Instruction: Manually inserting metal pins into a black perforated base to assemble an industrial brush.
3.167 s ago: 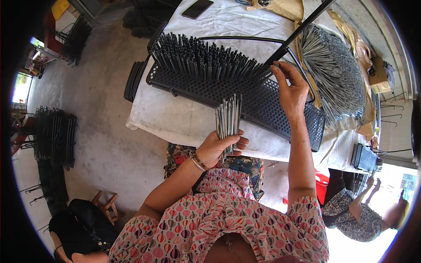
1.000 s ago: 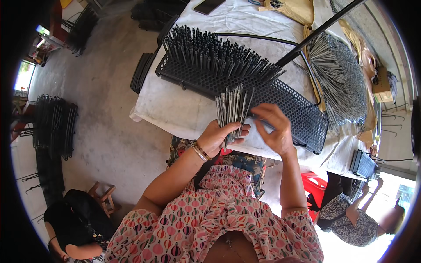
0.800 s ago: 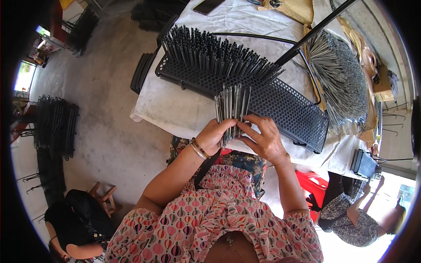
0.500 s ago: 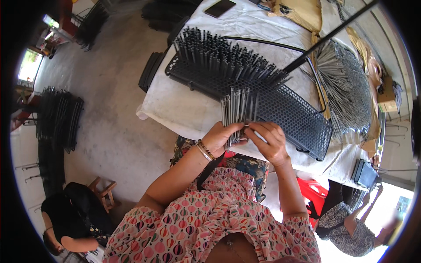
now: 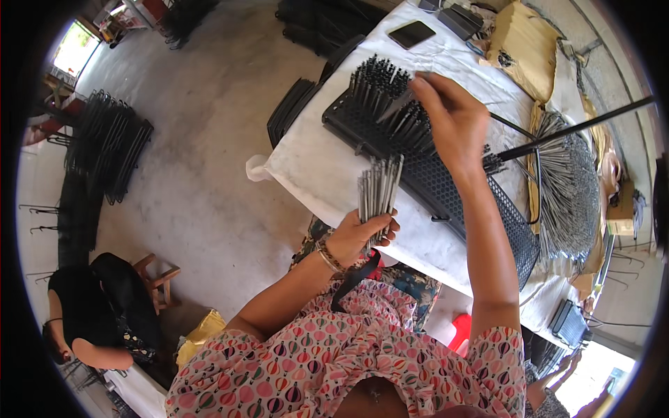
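My left hand (image 5: 355,237) is closed around a bundle of thin grey metal rods (image 5: 380,184), which stand nearly upright above the fist. At the table, a long black perforated metal rack (image 5: 446,188) holds dense rows of dark upright rods (image 5: 376,80). Over those rows reaches my right hand (image 5: 456,122), its thumb and forefinger pinched. A blurred grey rod (image 5: 396,106) slants down from the pinch toward the rows. My right hand hides part of the rows behind it.
A white cloth covers the table (image 5: 300,150). A phone (image 5: 412,35) lies at its far edge. To the right, a large heap of loose rods (image 5: 568,188) rests beside brown wrapping (image 5: 523,49). A black bar (image 5: 578,129) crosses there. One person (image 5: 104,313) sits lower left.
My right hand has left the bundle and moved forward over the upright rods. My left hand still grips the bundle. The whole view has shifted, with the table now farther right.
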`<state>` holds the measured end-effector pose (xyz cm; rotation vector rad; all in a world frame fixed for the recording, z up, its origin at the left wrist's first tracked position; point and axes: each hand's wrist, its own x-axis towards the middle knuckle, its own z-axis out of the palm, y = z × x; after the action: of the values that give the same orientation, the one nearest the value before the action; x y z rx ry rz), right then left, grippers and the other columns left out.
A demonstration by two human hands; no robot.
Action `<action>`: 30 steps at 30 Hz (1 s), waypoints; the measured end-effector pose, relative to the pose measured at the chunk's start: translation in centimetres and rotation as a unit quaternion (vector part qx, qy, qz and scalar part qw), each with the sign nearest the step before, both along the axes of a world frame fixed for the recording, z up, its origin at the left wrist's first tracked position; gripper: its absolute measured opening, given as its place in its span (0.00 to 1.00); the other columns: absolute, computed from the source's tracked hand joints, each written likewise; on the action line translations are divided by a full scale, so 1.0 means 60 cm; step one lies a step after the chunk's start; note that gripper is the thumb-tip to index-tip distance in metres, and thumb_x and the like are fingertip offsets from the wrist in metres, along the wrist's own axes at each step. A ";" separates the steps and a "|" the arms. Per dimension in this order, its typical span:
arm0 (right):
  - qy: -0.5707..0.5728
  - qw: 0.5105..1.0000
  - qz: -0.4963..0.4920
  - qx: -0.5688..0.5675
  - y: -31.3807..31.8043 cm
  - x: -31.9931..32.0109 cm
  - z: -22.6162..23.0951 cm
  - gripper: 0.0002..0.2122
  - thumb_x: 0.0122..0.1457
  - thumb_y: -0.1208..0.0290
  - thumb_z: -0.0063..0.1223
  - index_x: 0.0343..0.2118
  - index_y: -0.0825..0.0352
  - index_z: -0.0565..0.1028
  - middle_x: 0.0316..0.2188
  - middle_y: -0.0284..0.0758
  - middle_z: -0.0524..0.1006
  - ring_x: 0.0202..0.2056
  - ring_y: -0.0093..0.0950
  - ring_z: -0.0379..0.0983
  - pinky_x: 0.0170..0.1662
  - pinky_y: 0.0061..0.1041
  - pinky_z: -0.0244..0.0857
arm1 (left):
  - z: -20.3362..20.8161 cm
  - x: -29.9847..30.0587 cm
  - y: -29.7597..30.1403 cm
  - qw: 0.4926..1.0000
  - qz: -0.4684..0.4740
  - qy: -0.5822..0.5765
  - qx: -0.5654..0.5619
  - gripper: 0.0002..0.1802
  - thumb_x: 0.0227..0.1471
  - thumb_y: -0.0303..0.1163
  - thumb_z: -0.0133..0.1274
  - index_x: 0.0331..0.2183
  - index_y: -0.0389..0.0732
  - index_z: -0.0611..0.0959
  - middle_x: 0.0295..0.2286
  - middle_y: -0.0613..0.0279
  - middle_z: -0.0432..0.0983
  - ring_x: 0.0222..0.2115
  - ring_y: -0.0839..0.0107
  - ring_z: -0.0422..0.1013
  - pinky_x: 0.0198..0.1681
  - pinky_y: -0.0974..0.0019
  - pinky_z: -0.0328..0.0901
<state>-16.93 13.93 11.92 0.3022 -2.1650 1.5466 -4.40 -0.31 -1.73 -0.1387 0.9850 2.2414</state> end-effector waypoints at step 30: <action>0.095 0.985 -0.012 0.143 -0.066 -0.042 -0.072 0.09 0.49 0.70 0.59 0.30 0.70 0.79 0.25 0.39 0.79 0.27 0.32 0.74 0.38 0.28 0.60 | 0.009 -0.142 -0.102 0.928 0.324 0.100 -0.156 0.13 0.54 0.34 0.51 0.38 0.35 0.77 0.35 0.57 0.77 0.26 0.76 0.72 0.28 0.73 0.68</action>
<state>-19.44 9.98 7.62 0.4932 -2.2251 1.1398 -12.93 -6.45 -1.17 -0.4382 1.5871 2.7021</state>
